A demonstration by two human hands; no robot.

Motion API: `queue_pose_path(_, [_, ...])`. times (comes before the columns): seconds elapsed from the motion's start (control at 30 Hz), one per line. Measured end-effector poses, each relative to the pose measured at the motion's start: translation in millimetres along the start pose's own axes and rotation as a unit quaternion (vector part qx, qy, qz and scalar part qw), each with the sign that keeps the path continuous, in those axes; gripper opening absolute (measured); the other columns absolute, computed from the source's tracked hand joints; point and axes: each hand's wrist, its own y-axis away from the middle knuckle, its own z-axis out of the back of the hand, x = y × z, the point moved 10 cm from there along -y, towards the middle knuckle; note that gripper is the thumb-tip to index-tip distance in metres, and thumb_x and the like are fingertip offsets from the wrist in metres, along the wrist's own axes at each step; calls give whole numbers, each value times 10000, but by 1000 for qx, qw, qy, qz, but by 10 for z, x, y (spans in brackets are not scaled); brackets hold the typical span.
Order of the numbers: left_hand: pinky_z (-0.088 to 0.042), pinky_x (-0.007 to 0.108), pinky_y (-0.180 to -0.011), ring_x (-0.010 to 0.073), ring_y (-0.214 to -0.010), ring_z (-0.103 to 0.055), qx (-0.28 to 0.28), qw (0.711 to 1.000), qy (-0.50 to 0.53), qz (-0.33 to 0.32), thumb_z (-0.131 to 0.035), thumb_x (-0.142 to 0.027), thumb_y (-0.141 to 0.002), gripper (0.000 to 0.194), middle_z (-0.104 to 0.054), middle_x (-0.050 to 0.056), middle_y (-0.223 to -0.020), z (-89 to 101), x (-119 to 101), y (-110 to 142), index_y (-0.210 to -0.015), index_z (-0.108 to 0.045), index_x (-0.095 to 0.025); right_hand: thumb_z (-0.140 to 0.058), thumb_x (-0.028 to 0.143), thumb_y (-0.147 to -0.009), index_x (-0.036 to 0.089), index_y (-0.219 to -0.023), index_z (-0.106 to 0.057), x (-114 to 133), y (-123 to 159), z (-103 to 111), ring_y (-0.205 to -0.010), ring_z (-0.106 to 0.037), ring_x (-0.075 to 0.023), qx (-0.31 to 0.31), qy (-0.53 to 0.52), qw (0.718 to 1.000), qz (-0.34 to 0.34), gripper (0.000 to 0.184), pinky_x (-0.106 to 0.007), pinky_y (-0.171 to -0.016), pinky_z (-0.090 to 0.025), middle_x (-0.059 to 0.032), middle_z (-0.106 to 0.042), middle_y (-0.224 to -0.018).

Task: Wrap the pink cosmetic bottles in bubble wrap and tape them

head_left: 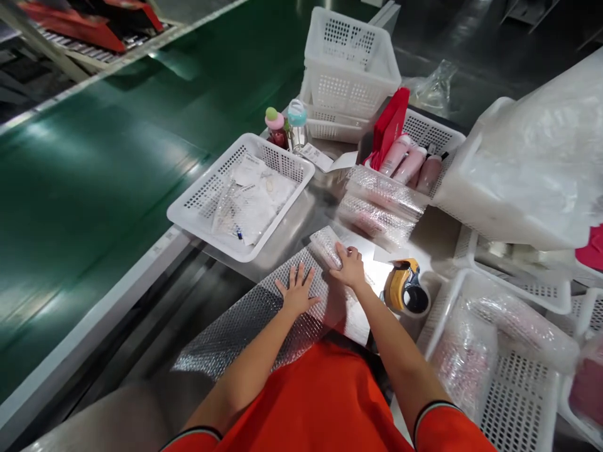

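A sheet of bubble wrap (254, 314) stretches across the metal table in front of me and hangs over its near left edge. My left hand (296, 292) lies flat on it with the fingers spread. At the sheet's far end is a small bundle rolled in bubble wrap (326, 246). My right hand (349, 267) is closed round the near right side of this bundle; what is inside cannot be made out. Just right of that hand stands a yellow tape dispenser (400, 285). Beyond it lie several bubble-wrapped rolls (377, 220), pinkish inside.
A white basket (186, 216) with paper slips stands at the left, beside a green conveyor belt (117, 144). Two bottles (298, 125) and stacked white baskets (353, 88) are behind. Pink tubes (409, 164) fill a basket at the back right. Wrapped items lie in a right basket (513, 395).
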Motion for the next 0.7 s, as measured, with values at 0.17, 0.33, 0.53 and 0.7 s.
queue_pose_path(0.17, [-75,880,-1081,441,-1579,85,4,1000,8,1,-627,-605,-862,979,109,68,-1728,-21,14,-14,-1632,-72,-364,-732,497,-831,310,-1623,-267,80,65,-69,-1288,-435,-359,1,21,1000,6,937,-439,-1025,-396,-167,-401,-1506])
queue_pose_path(0.33, [-66,850,-1113,444,-1578,89,5,1000,19,1,-648,-595,-846,994,82,53,-1734,-5,26,1,-1629,-75,-378,-676,490,-892,312,-1626,-255,276,217,-133,-1369,-336,-398,-67,82,994,12,864,-532,-1088,-308,-184,-365,-1560])
queue_pose_path(0.53, [-90,851,-1114,486,-1561,110,-8,1000,7,17,-659,-604,-832,993,95,17,-1736,8,53,32,-1626,-100,-399,-625,686,-871,292,-1624,-266,256,162,-102,-1392,-348,-425,-28,55,998,22,922,-571,-1092,-310,-208,-358,-1583])
queue_pose_path(0.7, [-64,852,-1112,503,-1560,70,-12,1000,-13,7,-654,-601,-834,988,38,125,-1736,71,-42,54,-1641,-168,-303,-489,469,-980,196,-1536,-415,-254,657,146,-1384,-403,-353,-142,-22,989,-25,624,-531,-1110,-342,-205,-471,-1488])
